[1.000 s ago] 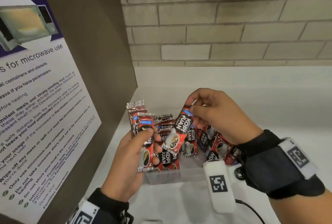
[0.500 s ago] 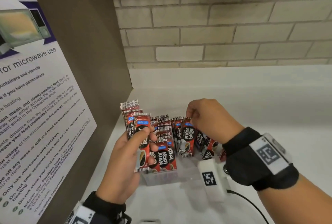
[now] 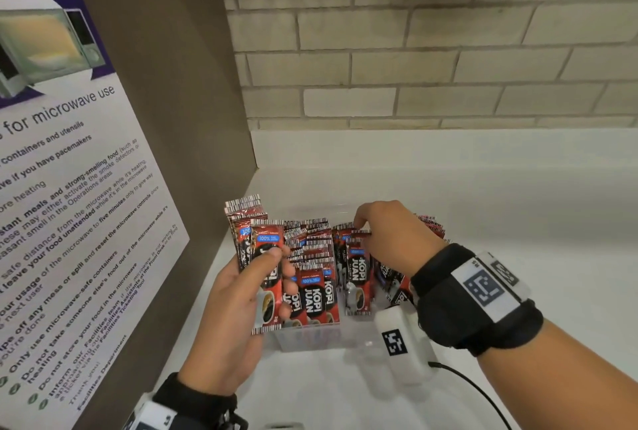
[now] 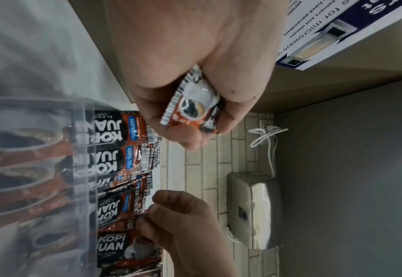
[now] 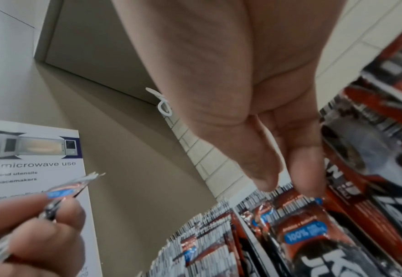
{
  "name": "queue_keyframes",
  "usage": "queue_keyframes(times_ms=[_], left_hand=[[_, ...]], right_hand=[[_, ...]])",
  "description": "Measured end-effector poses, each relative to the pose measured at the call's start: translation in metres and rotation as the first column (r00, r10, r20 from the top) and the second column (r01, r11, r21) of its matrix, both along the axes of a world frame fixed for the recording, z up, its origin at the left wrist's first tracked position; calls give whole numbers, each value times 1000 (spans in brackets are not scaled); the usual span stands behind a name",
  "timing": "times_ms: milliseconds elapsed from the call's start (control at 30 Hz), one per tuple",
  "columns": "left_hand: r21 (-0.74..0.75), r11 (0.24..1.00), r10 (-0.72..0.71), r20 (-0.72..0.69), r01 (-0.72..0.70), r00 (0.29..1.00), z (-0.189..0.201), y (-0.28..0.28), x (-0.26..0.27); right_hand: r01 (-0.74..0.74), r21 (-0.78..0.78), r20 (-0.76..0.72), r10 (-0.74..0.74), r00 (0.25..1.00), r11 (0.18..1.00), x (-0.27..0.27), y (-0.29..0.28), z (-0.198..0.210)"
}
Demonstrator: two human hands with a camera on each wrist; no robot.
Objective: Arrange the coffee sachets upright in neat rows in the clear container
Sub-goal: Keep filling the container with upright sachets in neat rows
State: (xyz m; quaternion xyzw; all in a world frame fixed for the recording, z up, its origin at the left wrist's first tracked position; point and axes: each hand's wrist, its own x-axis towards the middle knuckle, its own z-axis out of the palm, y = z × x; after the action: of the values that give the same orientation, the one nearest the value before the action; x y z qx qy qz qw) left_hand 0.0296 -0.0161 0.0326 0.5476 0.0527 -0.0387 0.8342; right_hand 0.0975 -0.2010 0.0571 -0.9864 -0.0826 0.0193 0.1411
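Clear container, lower centre of head view: packed w/ upright sachets, no wide gap. Brown side panel blocks frame left. White counter at right is open for approach.

one clear container stands at the tabletop's back left corner, crammed with red coffee sachets, too many and too overlapped to count. two hands are in view: the left hand holds a small stack of sachets, at least two, and the right hand pinches one sachet. one microwave poster, one metal wall unit.
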Motion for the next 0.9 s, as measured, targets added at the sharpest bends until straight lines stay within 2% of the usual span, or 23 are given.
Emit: queue_keyframes(times_ms=[267,500,800,900], left_hand=[[2,1000,6,8,-6,1000,0,1,1],[6,1000,9,11,-9,1000,1,0,1],[31,998,-62,-1,62,998,2,-8,-2],[32,997,-73,-3,73,997,3,-9,-2]], right_hand=[[-27,-43,0,27,1000,999,2,0,-4],[-175,-130,-65,168,984,976,-3,1,-7],[-190,-206,-206,147,967,960,-2,3,-10],[-176,-184,-207,136,969,967,-1,4,-12]])
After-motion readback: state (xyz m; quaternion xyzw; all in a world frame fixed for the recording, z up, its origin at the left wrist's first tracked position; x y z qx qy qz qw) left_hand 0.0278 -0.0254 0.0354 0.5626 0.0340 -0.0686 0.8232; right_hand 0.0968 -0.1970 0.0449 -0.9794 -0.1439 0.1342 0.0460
